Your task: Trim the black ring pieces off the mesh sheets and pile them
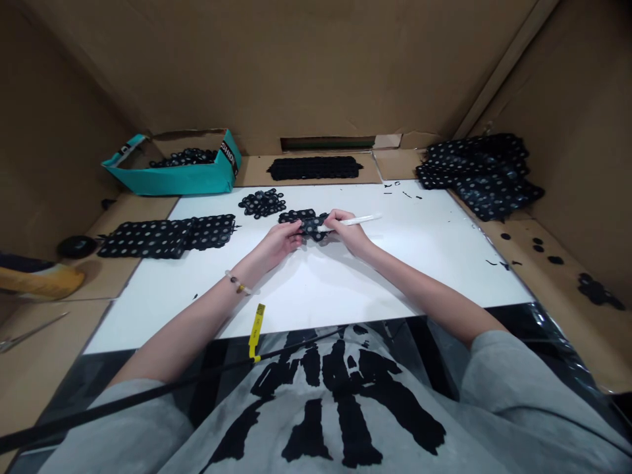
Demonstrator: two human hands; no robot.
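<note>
My left hand (279, 245) pinches the left part of a small black piece with pale dots (312, 226), just above the white board (316, 283). In my right hand (349, 234) is a slim white pen-like tool (364, 219), its tip end pointing left at the dotted piece. My right fingertips are close against that piece, and whether they also touch it I cannot tell. A heap of small black rounds with pale centres (261, 203) lies just beyond my left hand.
A teal box (172, 179) of black rounds stands back left. Dotted black sheets (148, 238) lie left, near a yellow-orange bottle-like object (42, 280) and tweezers (34, 331). More sheets (486, 174) pile up right. A black stack (315, 168) sits behind. Cardboard walls (316, 66) surround the board.
</note>
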